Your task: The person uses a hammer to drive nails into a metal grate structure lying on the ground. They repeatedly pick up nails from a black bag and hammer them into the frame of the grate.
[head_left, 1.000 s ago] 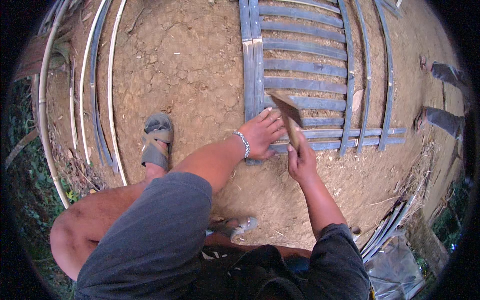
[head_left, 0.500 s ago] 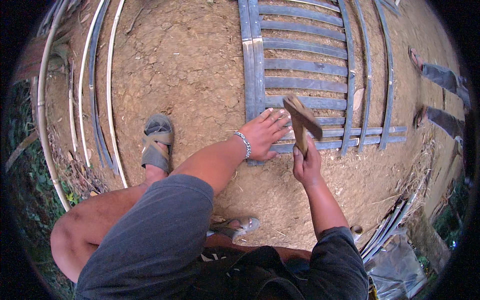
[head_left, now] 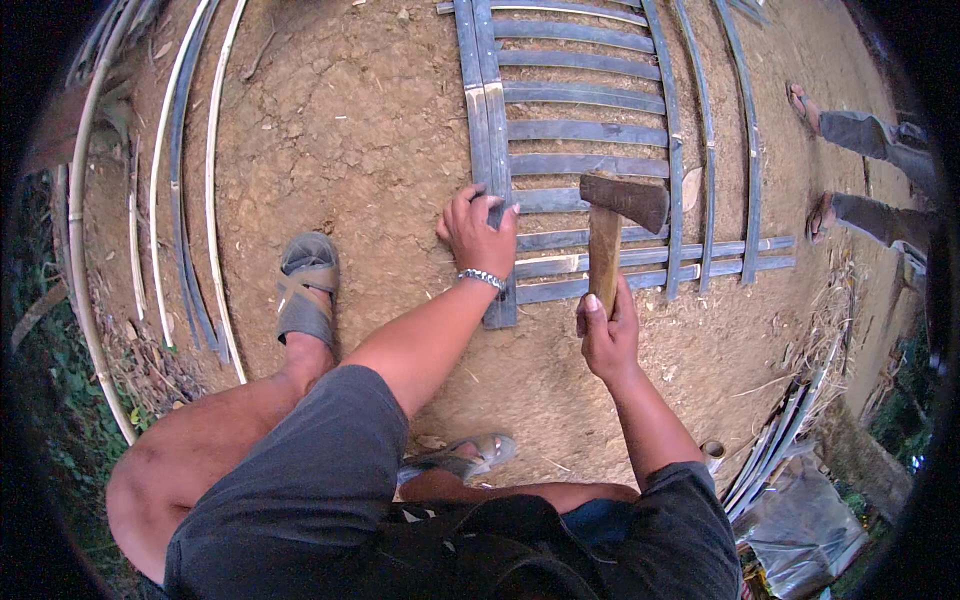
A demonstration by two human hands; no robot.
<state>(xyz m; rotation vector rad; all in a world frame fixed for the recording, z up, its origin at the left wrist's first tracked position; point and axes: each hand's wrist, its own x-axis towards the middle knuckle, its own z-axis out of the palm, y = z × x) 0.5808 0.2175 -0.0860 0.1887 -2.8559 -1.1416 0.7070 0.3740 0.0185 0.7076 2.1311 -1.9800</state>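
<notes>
1. The right hand is clenched around the hatchet handle low down, head raised over the slat frame lying on the bare ground.
2. The left hand presses flat on the frame's doubled left rail, fingers curled over it, gripping nothing else.
3. A good blow likely needs those fingers kept well clear of the head's path.
4. The rail should stay pinned so the slats do not jump.
5. Another person's feet stand near the far right; the swing should stay short.
</notes>
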